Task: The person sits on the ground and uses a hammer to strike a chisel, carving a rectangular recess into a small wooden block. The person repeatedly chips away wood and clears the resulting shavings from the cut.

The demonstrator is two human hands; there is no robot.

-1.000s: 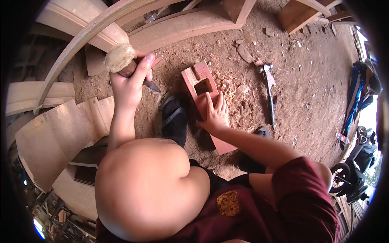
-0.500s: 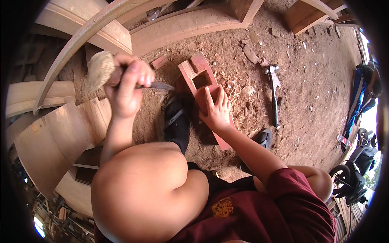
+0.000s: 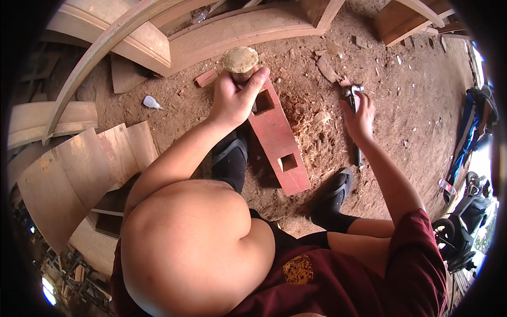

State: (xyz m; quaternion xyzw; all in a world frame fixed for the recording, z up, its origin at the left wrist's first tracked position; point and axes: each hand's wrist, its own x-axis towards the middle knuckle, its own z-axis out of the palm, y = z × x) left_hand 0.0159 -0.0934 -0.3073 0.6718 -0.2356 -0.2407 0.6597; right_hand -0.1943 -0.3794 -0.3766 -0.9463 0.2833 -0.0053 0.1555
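Note:
My left hand is closed around the wooden handle of a chisel, whose frayed, flattened end points up. The chisel's blade is mostly hidden behind the hand, by the upper hole of a reddish wooden block. That block lies lengthwise on the dirt between my feet and has a second square hole nearer me. Off to the right, my right hand curls its fingers and thumb around a hammer just below its metal head. The hammer lies on the ground, its upper handle covered by the hand.
Wood shavings are heaped right of the block. Curved wooden frames stand along the far side, with curved panels at left. A small white bottle lies on the dirt. A motorcycle is at far right.
My left hand has brought the chisel rightward to the block's upper hole. My right hand has left the block and moved right onto the hammer. The white bottle has come into view.

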